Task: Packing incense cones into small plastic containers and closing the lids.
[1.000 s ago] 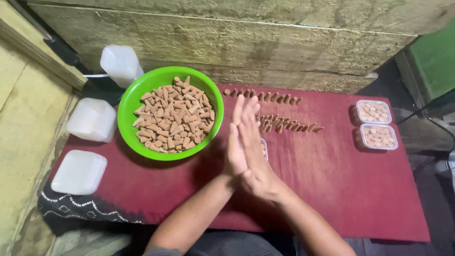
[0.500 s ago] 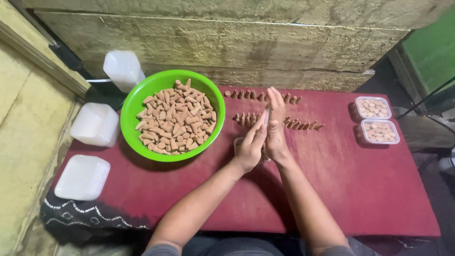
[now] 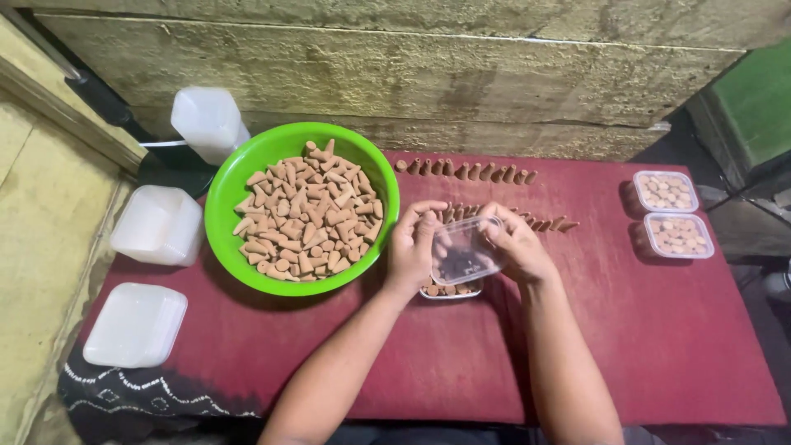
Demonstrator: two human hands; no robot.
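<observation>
Fingers of both hands are curling around a small clear plastic lid [image 3: 464, 247], the left hand [image 3: 412, 247] pinching its left edge and the right hand [image 3: 515, 245] pinching its right edge, holding it tilted just above a small clear plastic box filled with brown cones [image 3: 449, 289]. That lid is looking thin, light and springy, likely bending if squeezed hard, so gripping it by opposite rims, as both hands are doing, seems the sound way; its smooth plastic may be slippery. The cones are probably brittle at their tips. Everything is sitting on a dark red cloth-covered table [image 3: 659, 346]. A round green plastic bowl heaped with brown cones [image 3: 239, 189] is standing just left of the hands, rows of loose brown cones [image 3: 465, 171] are lying beyond, and two filled clear boxes [image 3: 671, 214] are resting at the far right. White plastic containers [image 3: 156, 224] are lying on the left, before a rough weathered wall [image 3: 412, 66].
</observation>
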